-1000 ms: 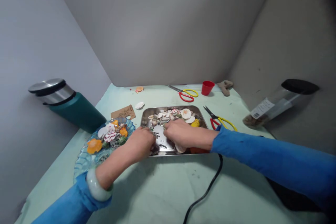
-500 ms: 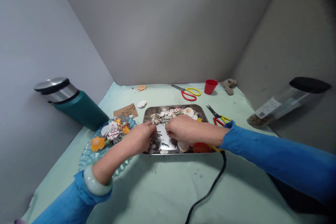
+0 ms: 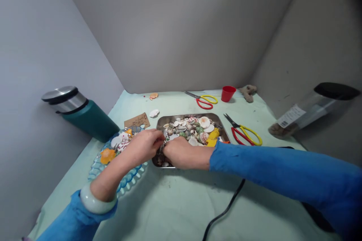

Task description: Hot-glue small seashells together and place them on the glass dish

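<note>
My left hand (image 3: 148,142) is over the left end of a metal tray (image 3: 226,132), its thumb and fingers pinched together. Close beside it, my right hand (image 3: 181,152) reaches into the same end with curled fingers, mostly hidden from view. What either hand pinches is too small or covered to name. Small seashells (image 3: 195,128) in white, brown and green fill much of the tray. At its right side lies a yellow object (image 3: 213,137), partly behind my right sleeve. Under my left forearm stands a blue scalloped glass plate (image 3: 127,180) with shells on it.
A teal bottle (image 3: 93,118) leans into view at left, near a brown card (image 3: 137,120). Two pairs of scissors (image 3: 240,131) (image 3: 202,98), a red cup (image 3: 227,93) and a clear jar (image 3: 299,113) stand or lie behind and right. A black cord (image 3: 226,211) crosses the front.
My right hand has moved left and toward me, close to my left hand, uncovering shells in the tray's middle. My left hand has shifted slightly left and up.
</note>
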Tool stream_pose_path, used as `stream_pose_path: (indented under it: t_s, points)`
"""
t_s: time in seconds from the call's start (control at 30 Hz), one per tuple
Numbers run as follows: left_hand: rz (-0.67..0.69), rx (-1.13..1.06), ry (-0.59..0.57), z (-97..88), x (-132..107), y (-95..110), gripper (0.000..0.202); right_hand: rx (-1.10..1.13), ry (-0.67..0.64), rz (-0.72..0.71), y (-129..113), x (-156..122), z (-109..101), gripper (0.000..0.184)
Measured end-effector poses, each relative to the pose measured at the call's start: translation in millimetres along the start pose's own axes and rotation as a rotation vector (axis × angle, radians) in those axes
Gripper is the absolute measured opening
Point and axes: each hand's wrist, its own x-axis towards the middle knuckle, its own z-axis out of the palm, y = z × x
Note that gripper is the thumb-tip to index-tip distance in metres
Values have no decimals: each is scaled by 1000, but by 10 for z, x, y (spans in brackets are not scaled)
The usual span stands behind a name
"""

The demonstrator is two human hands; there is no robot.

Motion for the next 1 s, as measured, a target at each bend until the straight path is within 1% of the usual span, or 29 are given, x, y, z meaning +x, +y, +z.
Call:
stream_pose_path:
  t_s: [0.1,0.2,0.27,0.37,0.43,0.53,0.6,0.63,0.67,0.73,0.8,0.87,0.93,1.0]
  points:
    - [-23,-108,-4,1,-3,-10,21,20,20,7,-31,-29,-54,26]
    - [-104,-265,2,28,16,-58,17,50,62,34,-39,-134,-127,19]
    - [-149,-319,13,60,34,-109,15,68,104,69,5,-230,-164,14]
    - [-164,-354,21,109,77,-159,14,76,173,149,174,-406,-226,17]
    - [-167,-381,17,131,128,-138,14,68,219,213,336,-537,-285,18]
    - [-154,-473,18,136,234,-25,22,47,290,309,564,-717,-386,25]
    - [-122,-609,42,117,297,62,28,33,309,367,645,-803,-436,29]
    - [-94,-629,57,103,316,96,31,28,308,381,654,-832,-451,30]
    - [-65,-593,61,87,323,121,32,24,297,382,642,-850,-459,30]
    - [28,-383,15,58,297,142,25,24,241,329,565,-854,-450,24]
    - [145,-112,-95,43,231,134,16,30,149,221,448,-820,-413,13]
    - [244,68,-210,51,153,117,16,33,63,106,330,-752,-360,16]
    - [293,150,-267,85,95,107,17,29,10,17,236,-656,-299,14]
    - [314,193,-273,136,75,107,15,22,-37,-52,172,-545,-242,18]
